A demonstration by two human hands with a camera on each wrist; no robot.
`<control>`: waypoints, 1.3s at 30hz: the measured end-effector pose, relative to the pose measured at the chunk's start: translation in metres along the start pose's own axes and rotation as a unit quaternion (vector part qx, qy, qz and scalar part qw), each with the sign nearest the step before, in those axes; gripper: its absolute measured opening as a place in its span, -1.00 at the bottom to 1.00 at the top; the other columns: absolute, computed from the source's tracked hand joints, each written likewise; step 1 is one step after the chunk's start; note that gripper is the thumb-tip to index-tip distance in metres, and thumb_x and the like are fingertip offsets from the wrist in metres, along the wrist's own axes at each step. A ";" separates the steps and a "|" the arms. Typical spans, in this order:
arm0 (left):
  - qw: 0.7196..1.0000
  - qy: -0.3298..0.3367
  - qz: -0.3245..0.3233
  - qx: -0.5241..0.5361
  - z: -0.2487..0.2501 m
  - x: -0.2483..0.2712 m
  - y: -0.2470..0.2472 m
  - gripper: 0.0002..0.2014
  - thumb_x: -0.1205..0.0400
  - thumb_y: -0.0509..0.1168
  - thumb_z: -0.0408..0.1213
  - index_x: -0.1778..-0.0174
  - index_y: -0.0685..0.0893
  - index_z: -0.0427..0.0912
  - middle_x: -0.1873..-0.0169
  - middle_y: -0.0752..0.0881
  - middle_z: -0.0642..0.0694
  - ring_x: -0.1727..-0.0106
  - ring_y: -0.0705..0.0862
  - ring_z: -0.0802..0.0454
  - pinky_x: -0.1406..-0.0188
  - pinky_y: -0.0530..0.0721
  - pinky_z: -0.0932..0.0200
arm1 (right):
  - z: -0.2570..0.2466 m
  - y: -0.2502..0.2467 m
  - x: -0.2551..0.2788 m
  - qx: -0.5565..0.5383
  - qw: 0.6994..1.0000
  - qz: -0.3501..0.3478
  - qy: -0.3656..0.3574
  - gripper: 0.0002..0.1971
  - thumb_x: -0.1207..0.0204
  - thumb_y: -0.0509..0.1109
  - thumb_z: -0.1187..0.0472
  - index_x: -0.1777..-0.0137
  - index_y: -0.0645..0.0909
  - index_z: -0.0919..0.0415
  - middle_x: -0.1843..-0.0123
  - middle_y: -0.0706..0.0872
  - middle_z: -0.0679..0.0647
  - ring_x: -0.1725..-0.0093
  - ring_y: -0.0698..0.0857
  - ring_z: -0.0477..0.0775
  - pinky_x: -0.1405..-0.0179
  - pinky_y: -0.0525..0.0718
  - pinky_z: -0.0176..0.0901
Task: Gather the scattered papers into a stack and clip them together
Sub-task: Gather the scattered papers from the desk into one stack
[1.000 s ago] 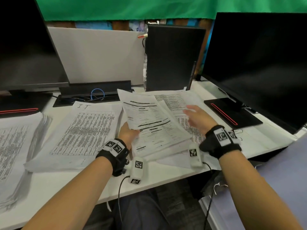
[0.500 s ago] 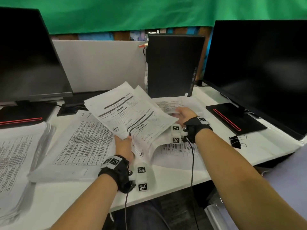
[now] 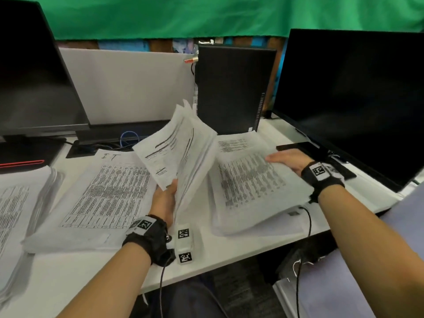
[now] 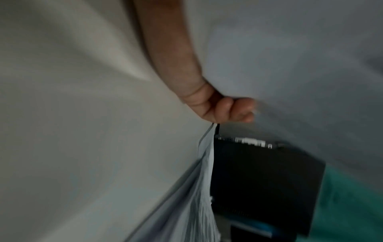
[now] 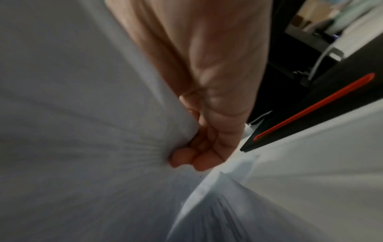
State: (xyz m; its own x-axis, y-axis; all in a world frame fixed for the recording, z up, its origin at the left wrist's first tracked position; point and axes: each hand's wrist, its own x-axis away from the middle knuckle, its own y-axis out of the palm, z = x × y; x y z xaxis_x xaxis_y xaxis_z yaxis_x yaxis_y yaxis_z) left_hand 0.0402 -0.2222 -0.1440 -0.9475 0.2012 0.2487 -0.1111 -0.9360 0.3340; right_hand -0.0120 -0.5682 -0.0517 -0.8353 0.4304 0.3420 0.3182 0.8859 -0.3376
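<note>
My left hand (image 3: 166,198) grips a bunch of printed sheets (image 3: 176,148) by its lower edge and holds it tilted nearly upright above the desk; the left wrist view shows the fingers (image 4: 228,109) curled on the paper's edge. My right hand (image 3: 290,160) holds the right edge of a second sheaf of printed pages (image 3: 250,180), lifted slightly off the desk, thumb on top. In the right wrist view its fingers (image 5: 196,157) curl under the paper. No clip is in view.
A thick stack marked "IT" (image 3: 103,193) lies at the left, another pile (image 3: 20,214) at the far left edge. Two black monitors (image 3: 355,99) (image 3: 29,76), a black computer tower (image 3: 231,88) and a grey divider stand behind. The white desk's (image 3: 229,255) front edge is near.
My left hand has tipped its sheets up from lying low to nearly upright. My right hand has moved right and taken hold of the second sheaf, lifting it.
</note>
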 end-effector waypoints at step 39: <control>0.996 0.080 -0.044 -0.014 0.114 -0.004 0.005 -0.70 -0.64 0.26 -0.51 -0.24 0.60 -0.14 0.01 0.79 -0.03 -0.03 0.76 -0.02 0.26 0.77 0.27 | -0.010 0.115 -0.024 -0.378 0.923 -0.032 0.056 -0.83 -0.73 0.15 0.24 0.01 0.57 0.18 -0.18 0.56 0.12 -0.15 0.56 0.12 -0.27 0.44 0.03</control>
State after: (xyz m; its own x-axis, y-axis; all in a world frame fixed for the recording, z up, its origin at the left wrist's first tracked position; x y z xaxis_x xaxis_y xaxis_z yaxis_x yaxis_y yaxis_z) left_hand 0.0777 -0.1954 -0.0400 -0.9692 0.2356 0.0716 -0.2010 -0.9250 0.3224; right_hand 0.0486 -0.4752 -0.0899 -0.8249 0.3503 0.4437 0.5276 0.7591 0.3814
